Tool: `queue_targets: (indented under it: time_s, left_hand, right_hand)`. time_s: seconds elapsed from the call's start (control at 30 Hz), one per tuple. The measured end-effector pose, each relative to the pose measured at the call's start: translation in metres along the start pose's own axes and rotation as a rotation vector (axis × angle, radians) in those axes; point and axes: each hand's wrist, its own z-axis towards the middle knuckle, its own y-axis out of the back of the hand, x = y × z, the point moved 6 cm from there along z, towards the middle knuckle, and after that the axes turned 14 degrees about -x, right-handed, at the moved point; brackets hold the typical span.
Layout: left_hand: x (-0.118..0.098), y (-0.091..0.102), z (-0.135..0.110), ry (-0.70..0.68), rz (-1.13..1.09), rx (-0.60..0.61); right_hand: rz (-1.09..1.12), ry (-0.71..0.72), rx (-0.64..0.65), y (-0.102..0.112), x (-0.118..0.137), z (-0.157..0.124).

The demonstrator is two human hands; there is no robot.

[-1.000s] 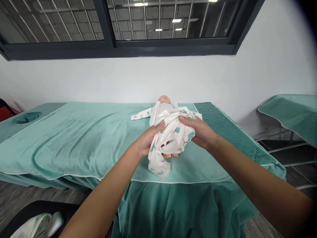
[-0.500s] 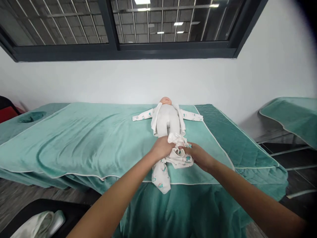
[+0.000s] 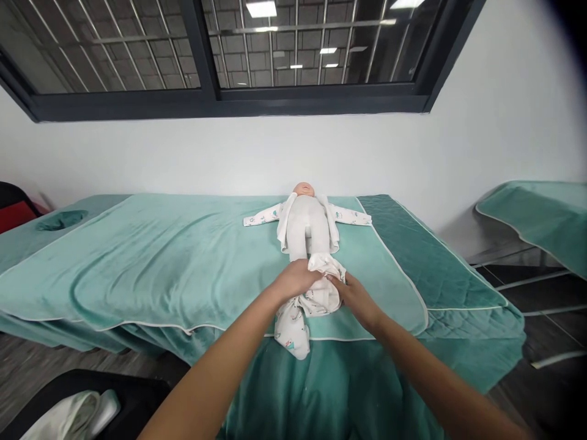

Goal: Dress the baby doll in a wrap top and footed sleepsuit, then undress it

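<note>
A baby doll (image 3: 306, 214) lies on its back, head toward the wall and legs toward me. It wears a white baby jacket (image 3: 351, 216) that hangs unfastened at the front, with printed sleeves spread to both sides. White printed baby pants (image 3: 292, 336) are bunched at the doll's feet, one leg hanging toward the bed's near edge. My left hand (image 3: 297, 279) is closed on the gathered cloth at the left, by the doll's lower leg. On the right side, my right hand (image 3: 358, 297) pinches the same pants. The doll's feet are hidden by cloth and fingers.
The bed (image 3: 398, 244) carries a light green blanket (image 3: 174, 256) and stands against a white wall under a barred window (image 3: 298, 55). A black chair (image 3: 142, 391) with folded cloth (image 3: 68, 415) is at lower left. Another green-covered bed (image 3: 541, 214) stands at right.
My right hand has shifted left, closer to my left hand, and the bunched pants are gathered more tightly between them. The view has tilted up slightly.
</note>
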Motion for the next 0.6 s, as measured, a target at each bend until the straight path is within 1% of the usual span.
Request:
queue_targets:
  time_s: [0.1, 0.17, 0.23, 0.33, 0.37, 0.43, 0.5, 0.6]
  left_hand:
    - [0.002, 0.006, -0.008, 0.096, -0.423, 0.099]
    - [0.001, 0.008, -0.013, 0.151, -0.607, 0.174]
    - [0.001, 0.010, -0.013, 0.186, -0.713, 0.219]
    - [0.006, 0.008, -0.005, 0.215, -0.785, 0.244]
    - [0.009, 0.007, 0.000, 0.220, -0.795, 0.233]
    - [0.014, 0.006, 0.011, 0.216, -0.787, 0.163]
    - [0.019, 0.006, 0.023, 0.198, -0.728, 0.053]
    - [0.023, 0.010, 0.038, 0.138, -0.541, -0.140]
  right_hand:
    - [0.166, 0.037, -0.042, 0.000, 0.010, 0.000]
    - [0.234, 0.068, -0.095, 0.003, 0.016, 0.002]
    - [0.247, 0.087, -0.156, 0.008, 0.020, 0.007]
    - [0.161, 0.120, -0.244, 0.014, 0.022, 0.015]
    - [0.130, 0.136, -0.263, 0.016, 0.022, 0.019]
    - [0.091, 0.181, -0.285, 0.017, 0.021, 0.026]
    - [0.082, 0.218, -0.301, 0.017, 0.018, 0.035]
    - [0.073, 0.234, -0.326, 0.017, 0.011, 0.048]
